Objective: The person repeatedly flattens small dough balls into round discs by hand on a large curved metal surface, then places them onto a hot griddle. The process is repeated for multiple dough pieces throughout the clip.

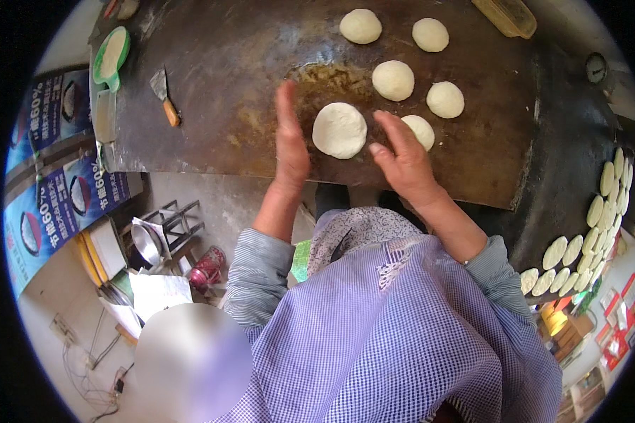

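Observation:
A flattened round of dough (339,130) lies on the dark work table (217,143) between my two hands. My left hand (291,135) is raised on edge at its left side, fingers pointing away from me, holding nothing. My right hand (402,158) is at the round's right, thumb and fingers apart, with no dough in its grasp. Just beyond the right fingers sits a dough ball (419,132), partly covered by that hand. Farther back are several more, among them a dough ball (393,80) and another dough ball (445,99).
A scraper with a wooden handle (170,113) lies on the left. At the left edge are a green scoop of flour (112,55) and a cleaver (105,116). A plastic container (508,17) stands back right. Many flat dough pieces (554,253) line the dark surface at right.

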{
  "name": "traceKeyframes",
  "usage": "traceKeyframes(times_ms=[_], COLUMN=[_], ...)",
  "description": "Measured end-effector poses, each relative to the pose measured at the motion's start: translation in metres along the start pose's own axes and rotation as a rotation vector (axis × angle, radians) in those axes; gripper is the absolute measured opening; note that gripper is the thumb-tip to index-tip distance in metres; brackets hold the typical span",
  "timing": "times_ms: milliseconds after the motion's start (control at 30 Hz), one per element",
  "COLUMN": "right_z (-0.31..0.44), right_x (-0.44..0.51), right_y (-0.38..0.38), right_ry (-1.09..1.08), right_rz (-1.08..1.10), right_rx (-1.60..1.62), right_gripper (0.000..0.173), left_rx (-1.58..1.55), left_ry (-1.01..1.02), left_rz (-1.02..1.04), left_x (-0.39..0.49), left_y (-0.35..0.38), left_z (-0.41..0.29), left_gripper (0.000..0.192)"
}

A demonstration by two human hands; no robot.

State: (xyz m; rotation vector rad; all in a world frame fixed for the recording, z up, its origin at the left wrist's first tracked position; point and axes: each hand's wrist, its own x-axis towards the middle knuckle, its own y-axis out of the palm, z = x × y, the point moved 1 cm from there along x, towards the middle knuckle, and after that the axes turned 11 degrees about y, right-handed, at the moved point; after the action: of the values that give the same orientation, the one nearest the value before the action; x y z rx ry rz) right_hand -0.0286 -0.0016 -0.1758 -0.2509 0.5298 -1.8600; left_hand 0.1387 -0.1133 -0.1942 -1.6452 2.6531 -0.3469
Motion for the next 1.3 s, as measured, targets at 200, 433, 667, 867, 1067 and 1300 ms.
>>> traceKeyframes(times_ms=[200,433,667,867,1067,1300], right_z=[-0.011,-0.021,-0.024,-0.025,-0.018,-0.031], right_x=[0.007,-0.001,0.028,0.027,-0.002,-0.018], right_y=[0.049,0.03,0.038,0.032,0.018,0.015], right_ry=[-0.302,-0.271,-0.312,-0.266,-0.304,-0.285], right_rz=[0.221,0.282,0.317,0.285,0.414,0.419], right_rx=[-0.511,-0.651,-0.697,-0.7,-0.739,-0.736], right_gripper=[0.055,0.055,0.057,0.064,0.068,0.07], left_rx=[0.525,0.837,0.856,0.922,0.946,0.936], left_ry=[0.373,0.238,0.301,0.295,0.242,0.246], left_rz=[0.372,0.613,0.477,0.504,0.663,0.555], left_x=[-0.044,-0.046,-0.031,-0.026,-0.067,-0.086], left_y=[0.013,0.005,0.016,0.009,0.004,0.004], left_z=[0.004,0.013,0.019,0.021,0.01,0.008], left_gripper=[0.082,0.076,0.079,0.078,0.08,0.079])
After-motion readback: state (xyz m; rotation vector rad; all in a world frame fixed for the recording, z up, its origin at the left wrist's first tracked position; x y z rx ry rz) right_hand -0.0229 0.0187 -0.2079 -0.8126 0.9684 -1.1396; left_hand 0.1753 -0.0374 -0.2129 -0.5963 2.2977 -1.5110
